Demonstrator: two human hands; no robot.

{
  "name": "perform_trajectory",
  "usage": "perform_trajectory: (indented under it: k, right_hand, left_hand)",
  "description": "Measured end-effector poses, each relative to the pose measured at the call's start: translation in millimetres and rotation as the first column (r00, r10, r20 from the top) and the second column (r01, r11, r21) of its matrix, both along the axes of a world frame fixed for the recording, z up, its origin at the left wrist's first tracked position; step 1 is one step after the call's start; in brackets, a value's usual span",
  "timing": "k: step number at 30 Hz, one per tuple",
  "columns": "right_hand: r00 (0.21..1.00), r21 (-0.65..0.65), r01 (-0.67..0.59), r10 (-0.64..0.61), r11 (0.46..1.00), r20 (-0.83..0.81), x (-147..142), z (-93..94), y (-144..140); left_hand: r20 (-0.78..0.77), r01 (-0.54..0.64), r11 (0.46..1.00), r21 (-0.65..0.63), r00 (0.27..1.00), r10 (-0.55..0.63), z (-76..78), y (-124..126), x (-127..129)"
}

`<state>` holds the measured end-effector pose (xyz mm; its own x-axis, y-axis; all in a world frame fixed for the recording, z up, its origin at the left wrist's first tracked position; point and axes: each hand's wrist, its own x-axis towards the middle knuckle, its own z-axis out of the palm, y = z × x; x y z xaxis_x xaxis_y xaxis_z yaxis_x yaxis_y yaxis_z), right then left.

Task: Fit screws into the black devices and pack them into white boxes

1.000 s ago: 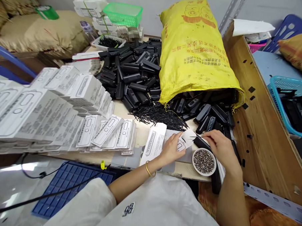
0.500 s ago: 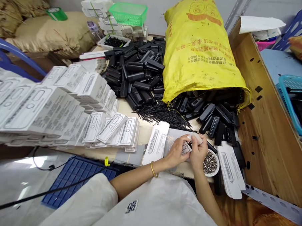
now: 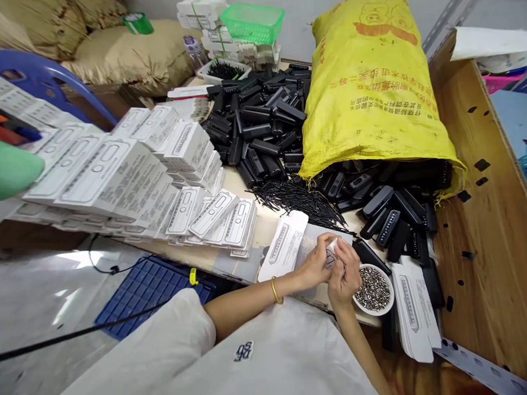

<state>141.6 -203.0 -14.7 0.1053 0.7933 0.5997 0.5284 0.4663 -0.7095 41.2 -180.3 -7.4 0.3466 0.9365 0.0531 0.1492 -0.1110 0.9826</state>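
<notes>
My left hand [image 3: 313,265] and my right hand [image 3: 345,273] meet over the table's near edge, both gripping one small white printed carton [image 3: 332,247] between the fingers. A flat white carton blank [image 3: 283,245] lies just left of my left hand. A white bowl of small metal pieces [image 3: 373,289] stands right beside my right hand. Behind the hands lies a heap of thin black pins [image 3: 296,200].
A yellow sack [image 3: 373,91] spills black plastic parts [image 3: 387,209]; more black parts [image 3: 258,127] are piled to its left. Stacks of white boxes [image 3: 116,173] fill the left. More carton blanks [image 3: 415,312] lie at right against a wooden board [image 3: 485,207]. A blue crate [image 3: 150,286] sits below.
My right hand came from the black parts by the bowl over to my left hand, and both now hold the small carton. The view has shifted to the left.
</notes>
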Motion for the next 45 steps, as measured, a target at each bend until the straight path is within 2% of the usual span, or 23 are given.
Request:
perform_trajectory:
  k: [2, 4, 6, 8, 10, 11, 13, 16, 18, 19, 20, 22, 23, 24, 25, 28, 30, 33, 35, 38, 42, 43, 45]
  right_hand:
    - [0.996, -0.082, -0.024, 0.017, 0.996, -0.084, 4.1, -0.7, -2.2]
    - [0.978, -0.168, -0.013, -0.023, 0.986, -0.209, 11.9, 0.5, -2.4]
    - [0.948, -0.237, 0.042, -0.113, 0.971, -0.298, 22.1, 1.9, -0.9]
    - [0.927, -0.295, 0.092, -0.190, 0.951, -0.323, 32.3, 2.0, 1.7]
    - [0.916, -0.325, 0.126, -0.236, 0.937, -0.323, 40.7, 1.6, 4.9]
    - [0.914, -0.327, 0.142, -0.251, 0.934, -0.320, 44.4, 1.7, 6.3]
    - [0.921, -0.323, 0.171, -0.267, 0.931, -0.282, 52.0, 3.8, 7.5]
    - [0.948, -0.353, 0.247, -0.300, 0.903, -0.103, 70.5, 9.1, 2.8]
    - [0.948, -0.406, 0.316, -0.304, 0.857, 0.097, 88.6, 8.7, -5.1]
    - [0.943, -0.440, 0.330, -0.267, 0.835, 0.199, 98.4, 5.9, -9.8]
    - [0.935, -0.475, 0.324, -0.203, 0.818, 0.290, 107.7, 1.3, -14.5]
    - [0.912, -0.534, 0.262, -0.025, 0.804, 0.410, 122.5, -12.4, -22.5]
    - [0.895, -0.545, 0.233, 0.042, 0.805, 0.445, 127.1, -20.1, -25.3]
    - [0.879, -0.541, 0.217, 0.079, 0.812, 0.471, 129.7, -27.4, -27.2]
    - [0.867, -0.525, 0.217, 0.085, 0.823, 0.492, 130.8, -33.5, -28.3]
    - [0.863, -0.467, 0.247, 0.026, 0.849, 0.505, 128.3, -40.9, -28.8]
    - [0.897, -0.465, 0.260, -0.033, 0.846, 0.441, 125.1, -36.0, -28.7]
    - [0.968, -0.546, 0.245, -0.175, 0.801, 0.178, 117.5, -20.3, -27.4]
    - [0.961, -0.614, 0.148, -0.259, 0.775, -0.095, 108.7, -10.2, -23.7]
    - [0.852, -0.634, -0.052, -0.296, 0.772, -0.431, 90.5, -1.7, -13.1]
    - [0.757, -0.572, -0.216, -0.235, 0.791, -0.610, 61.9, 0.0, 1.3]
    - [0.747, -0.557, -0.230, -0.222, 0.798, -0.626, 54.4, 0.2, 3.5]
    - [0.751, -0.546, -0.194, -0.235, 0.815, -0.617, 39.8, 1.2, 5.8]
  left_hand:
    - [-0.133, -0.016, 0.999, -0.041, 0.991, 0.010, 14.9, 6.2, -7.7]
    - [-0.343, -0.105, 0.993, -0.061, 0.936, 0.077, 36.5, 16.8, -27.3]
    - [-0.552, -0.267, 0.964, 0.018, 0.801, 0.232, 58.1, 29.7, -58.7]
    - [-0.708, -0.395, 0.900, 0.186, 0.581, 0.402, 72.3, 41.3, -95.9]
    - [-0.798, -0.491, 0.815, 0.309, 0.332, 0.503, 75.8, 48.3, -131.2]
    - [-0.822, -0.526, 0.784, 0.329, 0.248, 0.512, 74.0, 49.7, -146.5]
    - [-0.859, -0.590, 0.745, 0.311, 0.161, 0.486, 66.9, 49.0, -170.9]
    - [-0.875, -0.648, 0.707, 0.284, 0.126, 0.467, 57.3, 46.5, -190.3]
    - [-0.841, -0.631, 0.700, 0.334, 0.136, 0.523, 53.9, 50.4, -187.5]
    - [-0.806, -0.603, 0.711, 0.362, 0.181, 0.563, 52.4, 55.5, -179.7]
    - [-0.760, -0.564, 0.736, 0.375, 0.267, 0.592, 50.4, 62.9, -167.2]
    - [-0.629, -0.462, 0.819, 0.341, 0.535, 0.564, 44.1, 84.0, -129.1]
    - [-0.548, -0.383, 0.882, 0.273, 0.692, 0.470, 39.8, 96.9, -105.0]
    - [-0.461, -0.321, 0.925, 0.204, 0.802, 0.380, 35.0, 110.8, -79.4]
    - [-0.436, -0.278, 0.943, 0.184, 0.836, 0.332, 30.1, 125.0, -53.8]
    - [-0.414, -0.294, 0.945, 0.141, 0.850, 0.326, 18.3, 163.7, 8.3]
    - [-0.397, -0.324, 0.942, 0.089, 0.856, 0.332, 15.1, 182.4, 29.3]
    - [-0.343, -0.341, 0.940, -0.032, 0.887, 0.310, 17.2, 196.8, 31.0]
    - [-0.283, -0.313, 0.940, -0.132, 0.921, 0.267, 21.4, 195.2, 19.3]
    - [-0.143, -0.225, 0.934, -0.279, 0.971, 0.191, 28.5, 170.9, -3.4]
    - [0.124, -0.116, 0.892, -0.437, 0.975, 0.187, 33.3, 107.2, -22.9]
    - [0.279, -0.065, 0.855, -0.514, 0.930, 0.238, 32.7, 91.2, -24.7]
    - [0.489, 0.024, 0.773, -0.634, 0.787, 0.376, 29.4, 65.1, -25.4]
